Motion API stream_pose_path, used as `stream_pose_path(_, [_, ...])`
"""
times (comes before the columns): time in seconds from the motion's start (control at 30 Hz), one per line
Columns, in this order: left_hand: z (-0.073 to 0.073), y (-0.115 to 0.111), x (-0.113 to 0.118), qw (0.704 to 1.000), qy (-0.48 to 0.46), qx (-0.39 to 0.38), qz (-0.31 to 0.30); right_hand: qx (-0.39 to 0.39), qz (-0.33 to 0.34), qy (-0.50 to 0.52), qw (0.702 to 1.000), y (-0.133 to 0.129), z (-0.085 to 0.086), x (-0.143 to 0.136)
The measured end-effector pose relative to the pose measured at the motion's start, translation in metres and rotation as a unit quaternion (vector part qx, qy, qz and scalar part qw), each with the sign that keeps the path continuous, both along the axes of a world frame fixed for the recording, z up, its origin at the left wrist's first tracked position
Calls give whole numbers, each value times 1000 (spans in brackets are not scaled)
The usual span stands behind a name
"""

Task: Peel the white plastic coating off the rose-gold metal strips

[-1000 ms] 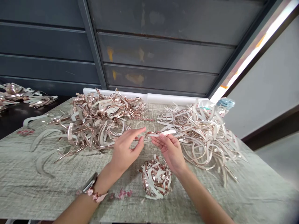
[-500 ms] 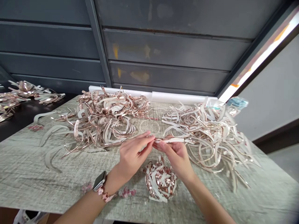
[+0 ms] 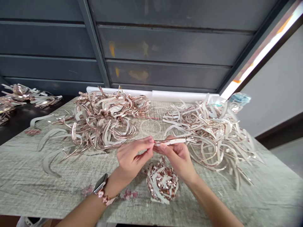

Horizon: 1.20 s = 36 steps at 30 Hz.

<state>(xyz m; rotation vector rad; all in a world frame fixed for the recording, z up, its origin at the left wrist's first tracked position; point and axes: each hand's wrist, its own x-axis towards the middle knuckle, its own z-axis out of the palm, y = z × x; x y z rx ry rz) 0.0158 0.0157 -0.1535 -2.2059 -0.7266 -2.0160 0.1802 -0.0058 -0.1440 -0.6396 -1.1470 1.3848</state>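
Observation:
A thin bundle of white and rose-gold strips (image 3: 174,142) runs between my two hands above the middle of the table. My left hand (image 3: 134,153) pinches its left end between thumb and fingertips. Thumb and fingers of my right hand (image 3: 178,156) are closed around the bundle, whose far end reaches toward the strips on the right. Below my hands, a round clump of crinkled rose-gold and white strips (image 3: 163,183) rests on the table. A tangled pile of strips (image 3: 109,123) lies to the left, and another pile (image 3: 208,135) spreads out to the right.
The table (image 3: 78,186) has a grey-green, wood-patterned cover. White rolls (image 3: 184,96) lie along its back edge against a dark panelled wall. A bluish plastic packet (image 3: 240,100) is at the back right. More strips (image 3: 21,94) sit on a dark surface at far left.
The view has shifted a little. Both hands keep hold of the bundle, and my left hand's fingertips have curled slightly at its end.

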Motion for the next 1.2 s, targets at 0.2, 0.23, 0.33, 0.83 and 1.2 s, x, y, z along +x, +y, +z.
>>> stream_pose_path(0.2, [-3, 0, 0, 1000, 4, 9, 7, 3, 6, 9, 1000, 0, -1, 0])
stream_pose_path(0.23, [-4, 0, 0, 1000, 3, 9, 8, 4, 10, 12, 1000, 0, -1, -1])
stream_pose_path(0.33, [-5, 0, -1, 1000, -4, 4, 11, 2, 23, 13, 1000, -1, 0, -1])
stream_pose_path(0.83, [6, 3, 4, 998, 27, 49, 20, -40, -67, -94, 992, 0, -4, 3])
stream_pose_path(1.2, [7, 1, 1, 1000, 9, 15, -13, -45, -12, -54, 997, 3, -3, 1])
